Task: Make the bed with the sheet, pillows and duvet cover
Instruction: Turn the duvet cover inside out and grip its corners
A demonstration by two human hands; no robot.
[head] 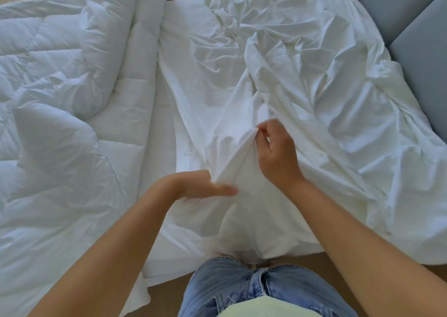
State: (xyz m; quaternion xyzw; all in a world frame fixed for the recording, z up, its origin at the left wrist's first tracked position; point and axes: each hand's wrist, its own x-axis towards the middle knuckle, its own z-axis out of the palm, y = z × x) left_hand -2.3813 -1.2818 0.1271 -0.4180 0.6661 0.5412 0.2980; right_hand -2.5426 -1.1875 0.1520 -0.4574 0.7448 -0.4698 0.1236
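Note:
A crumpled white sheet (302, 79) lies over the middle and right of the bed. My left hand (208, 183) grips a bunched fold of this sheet near the bed's front edge. Just above it, my right hand (275, 152) pinches the same raised fold between thumb and fingers. The fold stands up as a ridge between the two hands. A thick white quilted duvet (60, 99) is heaped on the left side of the bed. Between duvet and sheet a strip of bare white mattress (169, 113) shows.
A grey padded headboard (411, 26) runs along the right edge. A wooden floor (167, 292) shows in front of the bed, where I stand in blue jeans (242, 287). The duvet hangs over the bed's front left edge.

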